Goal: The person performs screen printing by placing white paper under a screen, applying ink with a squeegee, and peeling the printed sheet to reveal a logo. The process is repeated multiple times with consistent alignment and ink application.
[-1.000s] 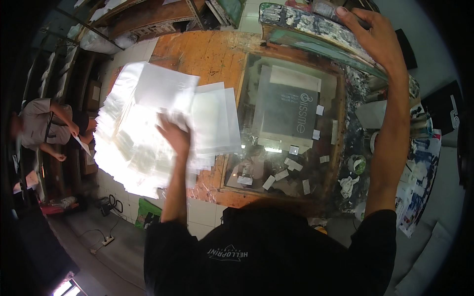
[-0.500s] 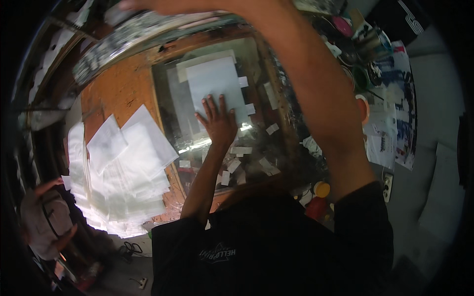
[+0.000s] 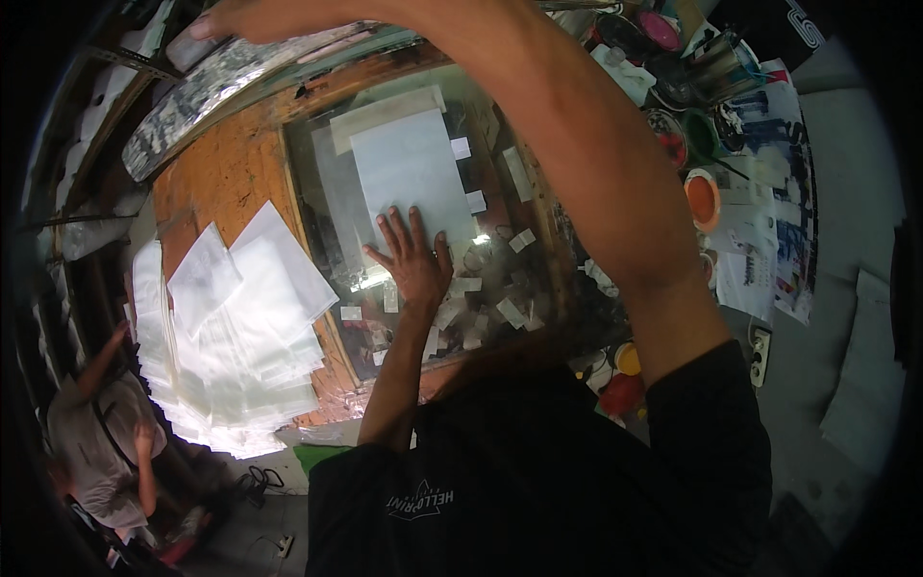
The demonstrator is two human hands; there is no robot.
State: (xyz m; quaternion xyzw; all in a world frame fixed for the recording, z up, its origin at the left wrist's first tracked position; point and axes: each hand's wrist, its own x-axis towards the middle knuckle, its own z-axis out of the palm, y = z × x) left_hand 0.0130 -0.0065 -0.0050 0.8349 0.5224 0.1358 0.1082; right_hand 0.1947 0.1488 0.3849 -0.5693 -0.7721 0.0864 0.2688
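White and plain, the sheet point(image 3: 409, 159) lay on the glass point(image 3: 330, 262), right of the fanned stack point(image 3: 240, 327). I saw the left hand point(image 3: 418, 273) resting on its near end, fingers spread apart. The right hand point(image 3: 258, 19) was at the left end of the stained frame point(image 3: 236, 85); whether its fingers were clamped, I couldn't tell.

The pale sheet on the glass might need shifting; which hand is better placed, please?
Probably the left hand, which lies on the near end of the pale sheet; the right hand is away by the paint-stained frame.
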